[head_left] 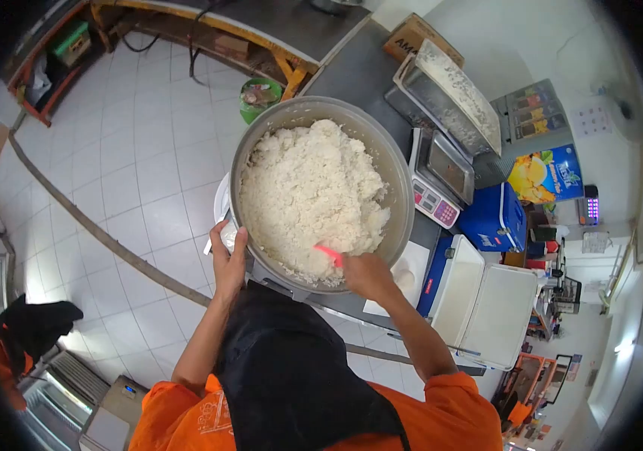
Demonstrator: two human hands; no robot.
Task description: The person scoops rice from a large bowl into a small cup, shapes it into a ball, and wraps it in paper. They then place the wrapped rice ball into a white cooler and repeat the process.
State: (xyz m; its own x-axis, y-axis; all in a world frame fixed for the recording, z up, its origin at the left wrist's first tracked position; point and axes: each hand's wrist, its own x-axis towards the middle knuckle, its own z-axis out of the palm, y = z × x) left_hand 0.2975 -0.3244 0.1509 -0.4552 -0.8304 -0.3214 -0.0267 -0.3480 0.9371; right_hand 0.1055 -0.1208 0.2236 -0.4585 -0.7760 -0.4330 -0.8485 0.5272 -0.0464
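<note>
A large round metal pot (403, 225) heaped with cooked white rice (314, 188) stands in front of me on the dark counter. My right hand (369, 276) is closed round a pinkish-red utensil (329, 254) whose far end goes into the rice near the pot's front edge, so its kind is hidden. At the pot's left side, my left hand (228, 259) has its thumb and fingers around a small whitish, see-through plastic item (229, 235). Part of a white rim (221, 197) shows beside the pot, just beyond that hand.
A weighing scale (436, 203) stands right of the pot, with rice-smeared metal trays (442, 98) behind it. A blue cooler box (494, 218) and an opened white cooler (461, 282) sit further right. A green bin (259, 98) is on the tiled floor.
</note>
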